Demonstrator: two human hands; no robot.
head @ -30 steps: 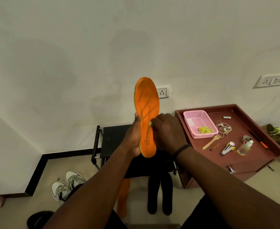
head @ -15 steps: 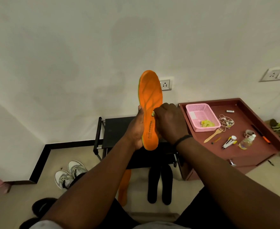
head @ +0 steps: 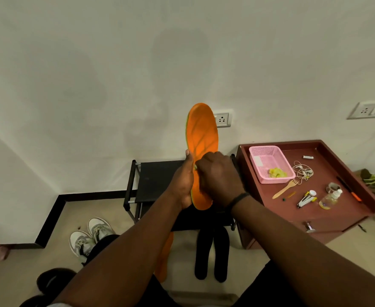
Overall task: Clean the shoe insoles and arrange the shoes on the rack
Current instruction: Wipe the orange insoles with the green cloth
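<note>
An orange insole (head: 202,138) stands upright in front of me, toe end up. My left hand (head: 183,185) grips its left edge near the heel. My right hand (head: 219,177) presses against its middle with curled fingers, pinching a small yellowish bit that barely shows at its knuckles. Behind my hands stands a low black shoe rack (head: 155,180). On the floor lie a second orange insole (head: 165,258) and two black insoles (head: 212,253). A pair of white and grey sneakers (head: 89,235) sits at the left, and dark shoes (head: 49,282) show at the lower left.
A maroon cabinet (head: 337,220) at the right carries a pink basket (head: 268,162) with a yellow cloth, a wooden fork (head: 285,189), earphones, a small clear bottle (head: 330,197) and small tools. A white wall with sockets (head: 222,119) is behind.
My right hand has slid a little along the insole's middle while my left hand keeps its grip. The view shifted slightly.
</note>
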